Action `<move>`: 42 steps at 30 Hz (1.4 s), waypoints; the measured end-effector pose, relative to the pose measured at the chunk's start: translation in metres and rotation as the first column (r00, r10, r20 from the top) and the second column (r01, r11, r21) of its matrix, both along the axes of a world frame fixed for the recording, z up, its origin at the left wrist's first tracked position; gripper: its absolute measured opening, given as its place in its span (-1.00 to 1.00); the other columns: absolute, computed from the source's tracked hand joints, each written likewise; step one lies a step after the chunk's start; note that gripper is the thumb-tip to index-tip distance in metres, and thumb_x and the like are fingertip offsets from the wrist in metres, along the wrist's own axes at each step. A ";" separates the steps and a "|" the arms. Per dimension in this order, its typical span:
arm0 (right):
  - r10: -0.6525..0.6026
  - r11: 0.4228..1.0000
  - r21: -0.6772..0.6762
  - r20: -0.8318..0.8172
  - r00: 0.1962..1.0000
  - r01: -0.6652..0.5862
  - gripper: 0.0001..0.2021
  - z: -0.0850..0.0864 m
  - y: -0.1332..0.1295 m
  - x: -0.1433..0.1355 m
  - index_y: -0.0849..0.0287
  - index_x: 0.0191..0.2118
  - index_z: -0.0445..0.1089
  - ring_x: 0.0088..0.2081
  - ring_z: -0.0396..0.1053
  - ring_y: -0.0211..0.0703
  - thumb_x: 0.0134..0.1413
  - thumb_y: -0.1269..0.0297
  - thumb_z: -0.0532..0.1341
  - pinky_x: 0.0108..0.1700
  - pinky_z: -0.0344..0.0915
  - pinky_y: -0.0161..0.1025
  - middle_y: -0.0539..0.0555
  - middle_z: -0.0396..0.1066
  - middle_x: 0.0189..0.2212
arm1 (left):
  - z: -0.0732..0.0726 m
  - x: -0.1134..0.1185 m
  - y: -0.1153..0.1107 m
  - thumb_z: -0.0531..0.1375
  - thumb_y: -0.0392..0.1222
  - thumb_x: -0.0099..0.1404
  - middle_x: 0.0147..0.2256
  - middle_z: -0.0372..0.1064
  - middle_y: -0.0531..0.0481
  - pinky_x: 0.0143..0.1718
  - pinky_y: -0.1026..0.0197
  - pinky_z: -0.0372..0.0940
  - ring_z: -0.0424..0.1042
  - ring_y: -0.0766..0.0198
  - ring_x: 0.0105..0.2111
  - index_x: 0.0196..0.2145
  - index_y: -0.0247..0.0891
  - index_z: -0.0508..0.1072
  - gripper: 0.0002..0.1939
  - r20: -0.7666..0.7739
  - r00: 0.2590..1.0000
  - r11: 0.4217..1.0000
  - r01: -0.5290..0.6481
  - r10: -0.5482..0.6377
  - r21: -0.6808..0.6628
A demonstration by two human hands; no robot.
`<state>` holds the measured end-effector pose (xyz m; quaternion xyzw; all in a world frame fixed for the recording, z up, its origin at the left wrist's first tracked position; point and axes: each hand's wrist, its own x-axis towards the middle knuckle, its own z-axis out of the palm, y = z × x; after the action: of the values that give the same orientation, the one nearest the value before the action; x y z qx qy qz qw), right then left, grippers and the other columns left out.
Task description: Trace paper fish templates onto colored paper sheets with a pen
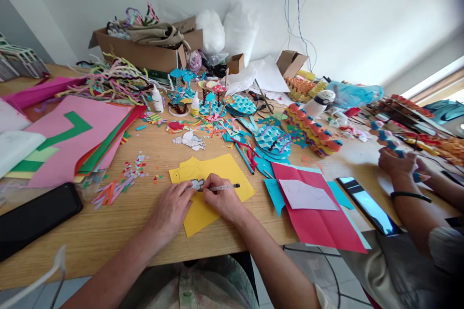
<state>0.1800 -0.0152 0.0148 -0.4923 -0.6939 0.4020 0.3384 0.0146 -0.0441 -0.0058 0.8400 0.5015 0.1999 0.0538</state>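
My right hand (223, 199) is closed around a pen (224, 187), its tip down at the edge of a small grey-and-white paper fish cutout (197, 184). From the other side my left hand (173, 206) holds that cutout down, its fingers together and the fingertips on it. Underneath lies a sheet of yellow paper (235, 174) with a fish outline (186, 172) drawn near its upper left. Just beyond the sheet is another paper fish (189, 140) with black line drawing on white.
Coloured sheets (83, 125) and a black phone (39, 217) lie left; paper scraps (136, 169) are strewn nearby. Glue bottles (157, 100) stand behind. At right are a red folded sheet (311, 222), a second phone (368, 205) and another person's hands (398, 166).
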 end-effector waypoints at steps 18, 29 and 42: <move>-0.002 0.987 -0.158 -0.133 0.991 -0.019 -0.92 0.003 0.002 0.000 0.15 -0.52 0.20 -0.67 0.08 -0.38 -0.24 0.45 0.04 -0.62 -0.01 -0.44 -0.15 0.20 -0.71 | -0.004 -0.003 0.003 0.02 -0.39 0.16 -0.15 0.36 -0.11 -0.09 0.04 0.30 0.35 0.13 -0.13 -0.18 -0.26 0.32 -0.74 0.121 0.993 0.999 -0.012 0.019 -0.052; 0.007 0.999 -0.038 -0.059 0.998 -0.009 -0.94 -0.001 0.001 -0.004 0.16 -0.54 0.20 -0.64 0.00 -0.38 -0.22 0.44 0.03 -0.60 -0.05 -0.43 -0.14 0.11 -0.70 | -0.005 -0.003 0.002 0.04 -0.42 0.14 -0.13 0.36 -0.10 -0.07 0.06 0.30 0.34 0.14 -0.12 -0.21 -0.27 0.33 -0.75 0.126 0.992 0.999 -0.007 0.013 -0.047; 0.052 0.999 0.005 -0.024 0.998 -0.052 -0.93 0.002 0.000 -0.004 0.15 -0.56 0.19 -0.63 0.01 -0.37 -0.23 0.44 0.03 -0.55 0.00 -0.42 -0.15 0.09 -0.70 | -0.006 -0.003 0.002 0.05 -0.42 0.15 -0.13 0.36 -0.12 -0.08 0.05 0.31 0.35 0.13 -0.12 -0.23 -0.28 0.34 -0.78 0.106 0.994 1.000 -0.011 0.012 -0.012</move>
<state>0.1761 -0.0149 0.0164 -0.4685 -0.7031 0.4151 0.3374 0.0115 -0.0423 -0.0118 0.8250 0.5038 0.2418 0.0840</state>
